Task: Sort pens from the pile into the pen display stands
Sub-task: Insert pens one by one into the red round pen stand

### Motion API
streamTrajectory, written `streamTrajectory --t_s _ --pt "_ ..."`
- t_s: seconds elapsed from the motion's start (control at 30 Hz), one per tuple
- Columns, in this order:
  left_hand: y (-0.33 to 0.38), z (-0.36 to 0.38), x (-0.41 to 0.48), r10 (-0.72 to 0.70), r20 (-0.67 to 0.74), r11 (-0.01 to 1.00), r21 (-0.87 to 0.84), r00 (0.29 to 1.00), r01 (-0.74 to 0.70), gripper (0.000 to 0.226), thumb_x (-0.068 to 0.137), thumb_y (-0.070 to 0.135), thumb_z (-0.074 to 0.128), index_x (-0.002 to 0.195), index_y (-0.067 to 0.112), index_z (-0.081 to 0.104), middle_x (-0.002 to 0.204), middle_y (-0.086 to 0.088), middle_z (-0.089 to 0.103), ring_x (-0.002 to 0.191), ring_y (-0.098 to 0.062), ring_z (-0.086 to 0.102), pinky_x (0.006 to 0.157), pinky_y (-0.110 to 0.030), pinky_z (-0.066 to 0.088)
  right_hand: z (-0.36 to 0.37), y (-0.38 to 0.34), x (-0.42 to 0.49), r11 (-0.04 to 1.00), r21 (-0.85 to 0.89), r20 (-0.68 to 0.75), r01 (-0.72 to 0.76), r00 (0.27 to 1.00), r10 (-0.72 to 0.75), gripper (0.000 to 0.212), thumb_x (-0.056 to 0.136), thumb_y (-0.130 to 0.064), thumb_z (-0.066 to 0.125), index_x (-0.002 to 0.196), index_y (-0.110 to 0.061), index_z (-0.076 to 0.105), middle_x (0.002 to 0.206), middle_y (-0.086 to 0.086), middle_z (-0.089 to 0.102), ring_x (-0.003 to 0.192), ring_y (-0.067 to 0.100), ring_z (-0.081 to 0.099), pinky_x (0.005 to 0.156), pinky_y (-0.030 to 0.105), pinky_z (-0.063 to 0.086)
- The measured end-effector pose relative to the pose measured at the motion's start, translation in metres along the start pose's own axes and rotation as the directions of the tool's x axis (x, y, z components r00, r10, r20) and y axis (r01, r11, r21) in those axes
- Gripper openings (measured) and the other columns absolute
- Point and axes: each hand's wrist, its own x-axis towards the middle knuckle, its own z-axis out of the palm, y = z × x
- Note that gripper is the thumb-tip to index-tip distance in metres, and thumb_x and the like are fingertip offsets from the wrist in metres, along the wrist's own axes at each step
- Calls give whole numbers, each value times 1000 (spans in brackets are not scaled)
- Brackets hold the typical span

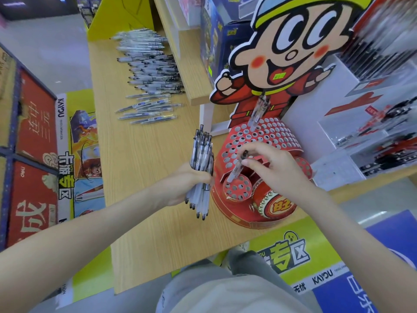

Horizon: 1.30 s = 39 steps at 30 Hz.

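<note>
Head view: right hand [269, 164] pinches one pen [235, 171] near its top, tip at the stand [225, 207]; left hand [191, 184] clasps a bundle [201, 152]. Light, stiff, probably slick: grip high.

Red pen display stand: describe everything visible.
The red display stand looks like printed cardboard and sits on the wooden shelf under a cartoon cutout. Its stepped top and round front tier are punched with holes, mostly empty. One or two upright pens fill back holes; the right hand pinches a clear pen, tip at the front tier.
</note>
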Motion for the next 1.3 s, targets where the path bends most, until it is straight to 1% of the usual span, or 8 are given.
streamTrajectory --t_s 0.17,0.33,0.57,0.67,0.83,0.97,1.1,1.3 --pt "5 5 4 9 -32 999 34 999 -8 13 62 3 61 69 4 50 71 -11 50 61 -17 49 55 -23 43 1 -2 0 999 43 -35 14 999 -13 22 93 -12 57 101 -32 60 101 -19 65 100 -4 58 90 10 41" --pt "7 7 5 24 15 1000 -18 1000 -24 13 65 -1 60 66 7 49 69 -8 52 57 -14 53 53 -20 45 4 2 0 991 -83 32 101 995 -99 19 94 -8 52 104 -21 61 97 -8 65 97 8 59 87 31 47" --pt "4 3 7 36 26 998 -47 999 -35 13 64 0 62 67 7 52 71 -8 54 63 -16 54 62 -28 45 2 8 1 989 -126 -8 76 997 -77 16 93 -15 55 100 -27 62 96 -7 64 98 9 52 83 23 39" --pt "3 2 8 29 27 997 -69 999 -27 13 64 -1 62 67 8 54 70 -7 55 63 -17 55 63 -29 45 4 11 2 973 -174 3 149 988 -151 16 93 -11 54 100 -23 63 93 -10 64 95 7 52 83 18 37" --pt "1 3 9 52 49 996 -78 997 -48 11 66 -2 61 67 7 54 68 -5 56 62 -15 56 62 -26 46 7 13 3 936 -221 -2 273 960 -280 16 90 -8 53 100 -13 65 89 -4 66 93 13 55 90 24 39" --pt "1 3 10 60 61 994 -99 996 -54 12 67 -2 60 69 7 53 69 -6 56 63 -16 56 61 -24 48 6 14 2 952 -175 -2 249 967 -254 17 90 -7 53 99 -15 65 89 -4 67 95 10 53 91 18 35" --pt "2 3 11 66 55 994 -90 996 -61 14 66 -1 62 70 5 49 71 -8 52 63 -17 54 61 -25 46 7 17 3 931 -230 -17 283 955 -295 18 92 -14 45 97 -14 63 88 -3 65 92 15 54 88 27 39" --pt "3 5 11 92 79 991 -107 993 -84 12 69 -2 60 66 8 54 68 -4 57 63 -15 57 61 -22 47 10 18 7 894 -280 54 349 936 -348 16 88 -4 55 99 -12 63 86 -1 65 88 15 53 88 24 37"
